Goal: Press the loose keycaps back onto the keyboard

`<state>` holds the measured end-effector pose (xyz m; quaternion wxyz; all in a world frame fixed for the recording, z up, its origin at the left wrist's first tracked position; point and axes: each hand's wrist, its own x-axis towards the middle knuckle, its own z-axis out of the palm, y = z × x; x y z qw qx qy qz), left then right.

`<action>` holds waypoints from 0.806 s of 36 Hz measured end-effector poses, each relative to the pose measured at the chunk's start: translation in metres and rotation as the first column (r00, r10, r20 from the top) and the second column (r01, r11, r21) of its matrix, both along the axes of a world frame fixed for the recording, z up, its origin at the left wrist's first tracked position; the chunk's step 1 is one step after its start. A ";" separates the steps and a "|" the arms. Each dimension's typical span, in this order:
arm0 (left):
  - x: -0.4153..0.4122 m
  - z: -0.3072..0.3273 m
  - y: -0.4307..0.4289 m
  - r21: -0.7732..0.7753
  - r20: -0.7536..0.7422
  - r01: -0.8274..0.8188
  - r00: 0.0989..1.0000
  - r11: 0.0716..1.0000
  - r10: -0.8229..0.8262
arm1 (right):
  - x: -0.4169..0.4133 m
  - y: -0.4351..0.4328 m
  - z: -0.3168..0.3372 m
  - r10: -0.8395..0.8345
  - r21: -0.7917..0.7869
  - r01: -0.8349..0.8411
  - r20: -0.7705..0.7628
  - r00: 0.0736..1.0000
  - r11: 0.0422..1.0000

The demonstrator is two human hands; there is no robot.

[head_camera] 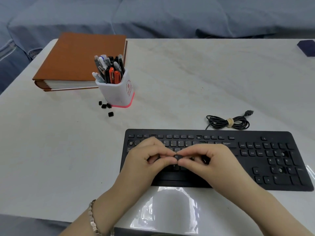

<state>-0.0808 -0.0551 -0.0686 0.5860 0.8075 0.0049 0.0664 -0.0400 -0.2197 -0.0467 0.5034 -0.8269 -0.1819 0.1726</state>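
Keycap | legend face turned up | pinched by left hand and right hand above keyboard | long axis laid left-right on tabletop

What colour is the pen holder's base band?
Pinkish red base band; head view shows it.

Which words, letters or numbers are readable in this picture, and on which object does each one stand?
"Esc": top-left key of the keyboard.
"Backspace": long key on the same keyboard.
"Y", "B": letter keys near the fingers.
"F" plus an unclear digit: keycap pinched between left hand and right hand.
Red print on the pen holder: too blurred to read.
Other key legends: too small.
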 end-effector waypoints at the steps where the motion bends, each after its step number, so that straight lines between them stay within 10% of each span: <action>1: -0.001 -0.004 0.002 0.016 -0.015 0.003 1.000 1.000 -0.003 | 0.001 0.000 -0.002 0.041 -0.040 -0.040 0.026 0.999 0.998; 13: 0.018 -0.035 0.048 0.454 -0.095 -0.320 0.911 0.832 0.402 | 0.042 0.040 -0.042 -0.024 -0.202 0.084 0.283 0.959 0.976; 29: 0.051 -0.053 0.066 0.292 -0.395 -0.284 0.834 0.913 0.386 | 0.053 0.079 -0.059 0.144 -0.507 -0.004 0.238 0.961 0.862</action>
